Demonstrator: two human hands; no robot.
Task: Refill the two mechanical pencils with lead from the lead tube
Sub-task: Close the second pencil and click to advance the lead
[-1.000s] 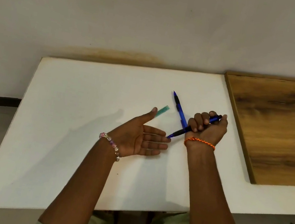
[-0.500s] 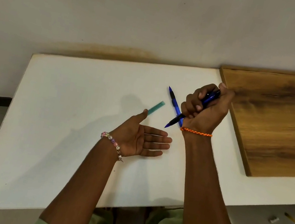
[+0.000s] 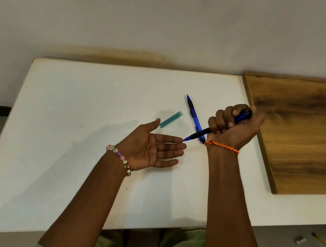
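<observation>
Pencil tip at palm, refill not yet begun.
L hand [image 3: 153,150] lies palm-up, fingers straight, on tabletop [image 3: 61,149]; R hand [image 3: 234,125] at 2 o'clock fists the held pencil [image 3: 196,135], tip touching L fingertips [image 3: 183,141]. Second pencil [image 3: 194,115] lies under it; lead tube [image 3: 171,119] at 12, capped or not: cannot tell. Risk: fist grip too coarse, so lead may snap or drop. Wood board [image 3: 307,138] edge crowds R; open room L and near.

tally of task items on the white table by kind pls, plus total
Mechanical pencils: 2, one lying on the table, one in the right hand grip
Lead tube: 1, teal, beside the open left hand
Total: 3
</observation>
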